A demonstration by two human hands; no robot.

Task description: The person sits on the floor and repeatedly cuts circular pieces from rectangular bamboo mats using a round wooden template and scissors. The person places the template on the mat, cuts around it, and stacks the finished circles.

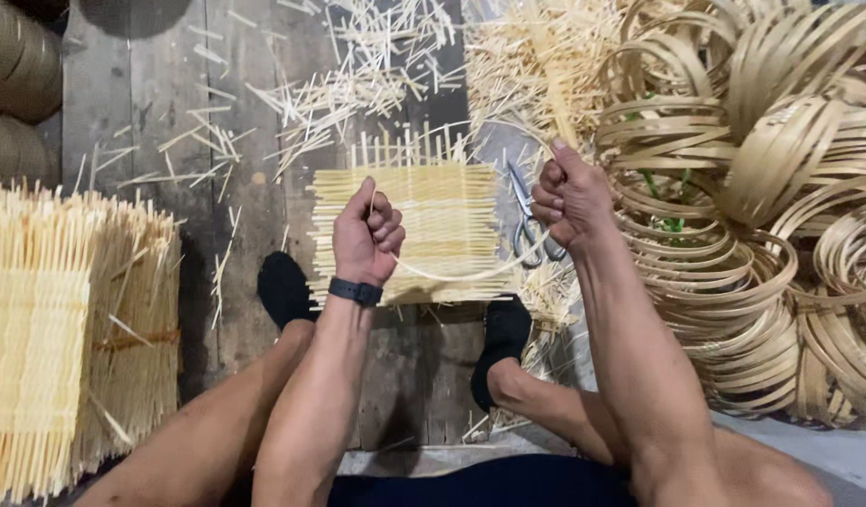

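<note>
**Both fists pull a bamboo strip over a woven mat on the floor**

The left hand (365, 235) is a closed fist, fingers curled tight round one end of a thin bamboo strip (461, 275); the right hand (569, 199) is likewise clenched on the other end, held a little farther and to the right; between them the strip sags in a shallow curve across the near edge of the woven mat (424, 225), seemingly so that it can be drawn taut with an even pull from both sides. The mat lies flat on the plank floor (151, 113), just beyond the two black-socked feet (285, 286), which rest at its near corners, likely to keep it from sliding; loose uprights stick out along its far edge. A dark wristband (355, 291) sits on the left wrist. Scissors (525, 221) lie just right of the mat, partly hidden by the right hand, within easy reach. To the right a large heap of coiled bamboo hoops (734, 225) is piled; on the near left stands a stack of finished mats (67, 329); short bamboo offcuts (348, 66) litter the far floor. No packages, labels or signs show anywhere.
</note>
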